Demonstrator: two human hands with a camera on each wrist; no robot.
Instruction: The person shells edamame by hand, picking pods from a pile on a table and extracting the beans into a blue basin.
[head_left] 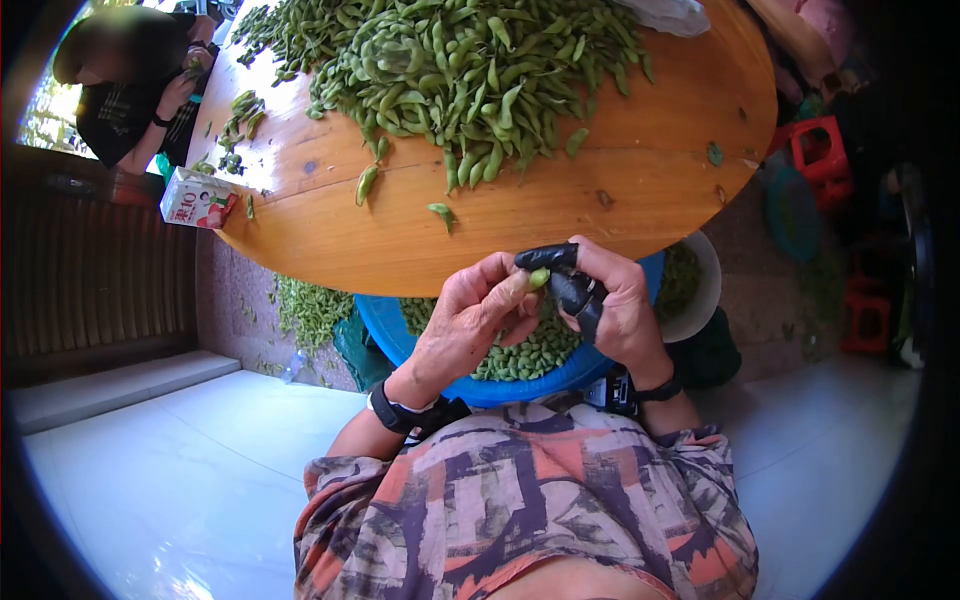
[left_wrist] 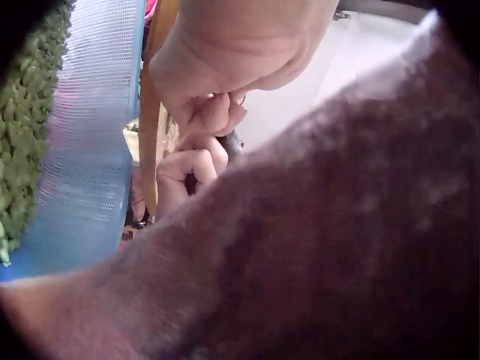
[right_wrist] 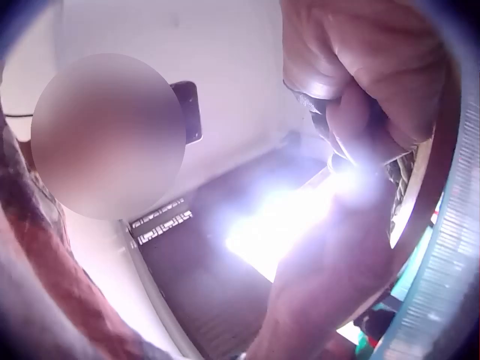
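Both hands meet over the blue basin (head_left: 385, 325), just below the near edge of the round table (head_left: 640, 180). The left hand (head_left: 470, 320) has its fingers curled, thumb and fingertips pinching one end of a small green pod (head_left: 539, 278). The right hand (head_left: 615, 300) closes on the pod from the other side; its thumb and forefinger wear black finger covers (head_left: 565, 275), and those two tips nip the pod between them. So the pod sits between the two hands, held by both, directly above the basin.

Under the hands the basin holds a layer of green beans (head_left: 525, 355). To the right of the right hand, touching the basin's rim, a white bowl (head_left: 705, 290) also shows green inside. Beyond the hands a large heap of pods (head_left: 460, 60) covers the far half of the table, with single pods strewn nearer, one (head_left: 440, 213) just ahead of the left hand. Well off to the left, at the table's edge, stands a small carton (head_left: 195, 200), and past it another person (head_left: 130, 90) sits with hands at the table. More pods lie on the floor (head_left: 310, 310) left of the basin.

The left wrist view shows curled fingers (left_wrist: 195, 161) beside the basin's blue wall (left_wrist: 90, 150); the right wrist view is washed out by glare.
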